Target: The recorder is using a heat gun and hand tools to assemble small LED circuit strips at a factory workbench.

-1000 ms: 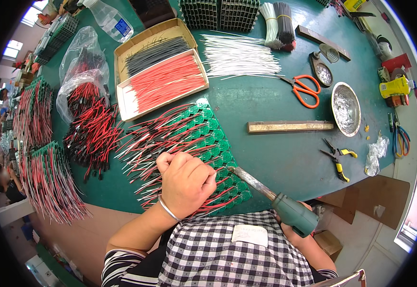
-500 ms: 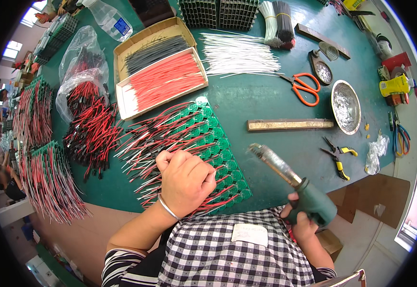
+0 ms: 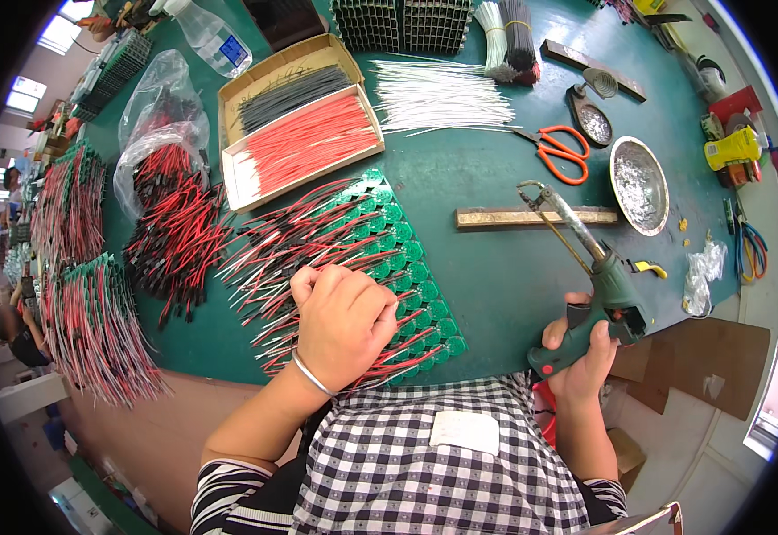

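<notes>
My right hand (image 3: 588, 366) is wrapped round the grip of a green soldering gun (image 3: 615, 287). The gun's metal barrel and thin feed tube point up and away, over the table to the right of the board. A green panel of round circuit boards (image 3: 425, 291) lies in front of me, with red, black and white wires (image 3: 273, 245) fanning off to its left. Over the panel's near part rests my left hand (image 3: 346, 325), a bracelet at its wrist. Its fingers are curled shut, back of the hand up; whatever they pinch is hidden.
Beyond the panel stands a box of red and black wires (image 3: 313, 143), beside loose white wires (image 3: 442, 96). To the right are a metal bar (image 3: 536, 218), orange-handled scissors (image 3: 563, 155) and a bowl of solder scraps (image 3: 638, 185). Bundled wires (image 3: 175, 241) lie left.
My right hand has tilted and raised the soldering gun; its tip has moved right and farther away, and the gun now covers most of the pliers. My left hand has barely moved.
</notes>
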Motion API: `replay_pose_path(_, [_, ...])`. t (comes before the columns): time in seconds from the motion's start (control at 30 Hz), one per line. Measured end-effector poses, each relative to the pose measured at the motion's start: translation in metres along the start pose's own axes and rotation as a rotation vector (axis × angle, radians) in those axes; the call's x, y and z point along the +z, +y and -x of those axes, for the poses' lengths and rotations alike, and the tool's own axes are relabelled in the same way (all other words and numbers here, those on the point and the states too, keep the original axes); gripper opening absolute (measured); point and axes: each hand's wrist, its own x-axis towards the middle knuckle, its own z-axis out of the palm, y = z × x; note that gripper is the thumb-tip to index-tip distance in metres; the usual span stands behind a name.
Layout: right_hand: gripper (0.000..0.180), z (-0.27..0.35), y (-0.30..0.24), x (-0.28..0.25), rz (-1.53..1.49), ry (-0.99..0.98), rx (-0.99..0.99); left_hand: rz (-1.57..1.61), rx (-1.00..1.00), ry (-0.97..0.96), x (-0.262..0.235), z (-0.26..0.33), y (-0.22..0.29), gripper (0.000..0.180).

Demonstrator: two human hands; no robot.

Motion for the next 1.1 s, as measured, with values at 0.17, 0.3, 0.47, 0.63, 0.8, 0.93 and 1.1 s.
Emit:
replay_pose_path(0.17, [0.049, -0.001, 0.005, -0.005, -0.043, -0.006, -0.049, 0.004, -0.046, 0.025, -0.011, 0.003, -0.001, 0.019])
replay_pose_path(0.3, [0.051, 0.0, 0.006, -0.005, -0.071, 0.005, -0.079, -0.181, -0.023, 0.163, -0.038, -0.013, -0.022, 0.021])
replay_pose_path(0.47, [0.051, -0.002, 0.006, -0.008, -0.099, -0.014, -0.086, -0.117, 0.007, 0.186, -0.054, -0.085, -0.089, 0.017])
replay_pose_path(0.63, [0.049, -0.002, 0.008, -0.005, -0.103, -0.009, -0.082, -0.118, -0.131, -0.01, -0.019, -0.113, -0.145, 0.018])
replay_pose_path(0.8, [0.047, -0.003, 0.006, -0.007, -0.1, -0.009, -0.089, -0.179, -0.257, -0.136, -0.009, -0.12, -0.144, 0.013])
replay_pose_path(0.93, [0.047, -0.003, 0.007, -0.006, -0.117, -0.029, -0.066, -0.236, -0.268, -0.131, -0.008, -0.117, -0.145, 0.01])
replay_pose_path(1.1, [0.048, -0.003, 0.008, -0.007, -0.139, -0.004, -0.082, -0.233, -0.247, -0.079, -0.011, -0.116, -0.14, 0.009])
